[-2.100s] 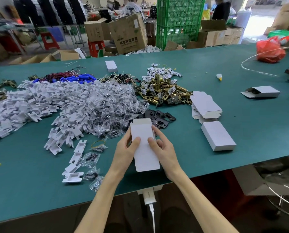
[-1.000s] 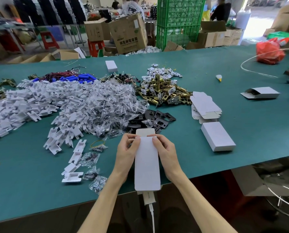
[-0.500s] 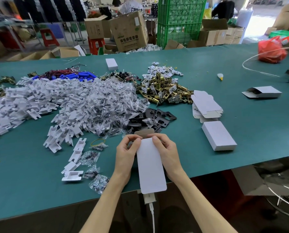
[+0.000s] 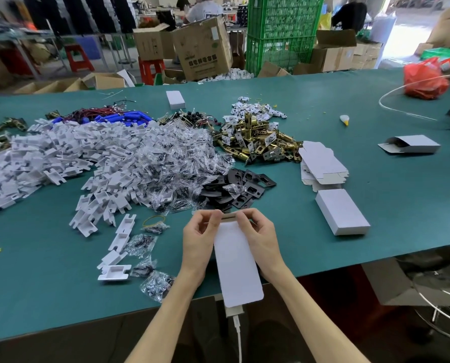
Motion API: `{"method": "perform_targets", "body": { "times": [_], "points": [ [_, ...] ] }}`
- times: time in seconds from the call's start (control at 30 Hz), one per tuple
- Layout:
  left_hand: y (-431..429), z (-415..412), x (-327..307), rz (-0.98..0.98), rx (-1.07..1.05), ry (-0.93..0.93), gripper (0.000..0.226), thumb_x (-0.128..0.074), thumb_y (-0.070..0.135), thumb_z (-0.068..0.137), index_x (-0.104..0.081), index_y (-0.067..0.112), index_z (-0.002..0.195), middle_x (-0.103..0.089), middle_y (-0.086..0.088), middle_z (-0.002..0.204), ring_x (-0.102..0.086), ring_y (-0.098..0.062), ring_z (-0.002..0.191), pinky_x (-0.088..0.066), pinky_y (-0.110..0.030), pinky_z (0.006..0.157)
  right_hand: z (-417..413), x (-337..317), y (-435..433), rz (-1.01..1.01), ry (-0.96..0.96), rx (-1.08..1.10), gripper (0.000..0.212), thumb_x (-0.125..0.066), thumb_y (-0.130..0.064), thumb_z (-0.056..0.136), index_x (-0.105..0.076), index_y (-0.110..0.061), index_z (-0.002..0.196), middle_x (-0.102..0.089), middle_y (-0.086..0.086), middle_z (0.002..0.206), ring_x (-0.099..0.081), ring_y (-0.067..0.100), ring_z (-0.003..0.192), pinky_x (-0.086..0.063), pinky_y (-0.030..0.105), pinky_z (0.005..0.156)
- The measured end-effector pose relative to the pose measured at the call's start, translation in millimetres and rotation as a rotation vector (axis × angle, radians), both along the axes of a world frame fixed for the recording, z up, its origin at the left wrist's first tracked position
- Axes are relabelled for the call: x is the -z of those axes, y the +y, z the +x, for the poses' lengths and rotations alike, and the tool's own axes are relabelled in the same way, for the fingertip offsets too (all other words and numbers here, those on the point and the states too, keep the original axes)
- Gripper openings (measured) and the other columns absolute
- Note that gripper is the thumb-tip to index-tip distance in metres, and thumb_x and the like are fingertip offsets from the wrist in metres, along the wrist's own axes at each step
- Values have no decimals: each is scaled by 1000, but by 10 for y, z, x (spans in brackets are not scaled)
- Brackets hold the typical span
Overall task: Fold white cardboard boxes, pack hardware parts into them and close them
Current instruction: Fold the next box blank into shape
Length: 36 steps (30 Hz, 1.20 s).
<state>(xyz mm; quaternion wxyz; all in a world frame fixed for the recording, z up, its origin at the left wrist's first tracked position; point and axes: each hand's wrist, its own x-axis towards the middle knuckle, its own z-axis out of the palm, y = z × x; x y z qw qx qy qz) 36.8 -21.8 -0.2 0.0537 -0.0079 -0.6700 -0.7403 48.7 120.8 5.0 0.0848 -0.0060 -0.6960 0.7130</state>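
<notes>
Two hands, left (image 4: 197, 241) and right (image 4: 261, 238), pinch one flat white card box (image 4: 235, 263) at its far flap
Fingers curled on smooth card; two shut boxes (image 4: 342, 212) on green felt table (image 4: 402, 205)

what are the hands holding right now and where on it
One white cardboard box, gripped at its far end: the left hand and the right hand each pinch a far corner.

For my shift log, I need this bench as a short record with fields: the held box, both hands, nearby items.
box: white, held over near edge of table
left hand: pinches box's far end
right hand: pinches box's far end
closed box: on table, right of hands
flat blanks: stacked beyond closed box
black plates: just beyond hands
</notes>
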Motion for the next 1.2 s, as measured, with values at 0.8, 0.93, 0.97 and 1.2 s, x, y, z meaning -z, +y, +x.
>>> {"method": "perform_targets", "body": {
  "times": [0.8, 0.93, 0.97, 1.2],
  "points": [
    [-14, -41, -75, -100, 52, -124, 10, -75, 18, 94, -73, 12, 87, -70, 2, 78, -61, -9, 71, -49, -21, 61, 10, -40, 3, 39, -52, -9, 12, -62, -17, 101, -73, -15, 104, -74, 6, 97, -69, 31, 85, -55, 48, 69],
    [-22, -80, -112, -61, 36, -203, 14, -75, 19, 95, -73, 5, 91, -68, -3, 79, -59, -13, 70, -48, -23, 59, 5, -35, 2, -59, -59, -7, 13, -67, -14, 98, -64, -13, 110, -70, 3, 104, -68, 10, 90, -54, 25, 75],
    [-19, -89, -119, -56, 33, -220, 14, -74, 18, 95, -73, 5, 92, -68, -4, 79, -59, -14, 70, -48, -25, 60, 3, -28, 6, -68, -68, -20, 16, -68, -12, 97, -61, -13, 111, -68, 4, 106, -67, 10, 90, -54, 25, 75],
    [-46, -132, -143, 38, -17, -298, 15, -73, 17, 96, -67, 4, 93, -66, -6, 74, -58, -16, 60, -47, -26, 52, -5, -57, 64, -158, -131, -124, 39, -69, -24, 82, -57, -8, 115, -67, 2, 107, -67, 9, 85, -55, 24, 69]
  ]
}}
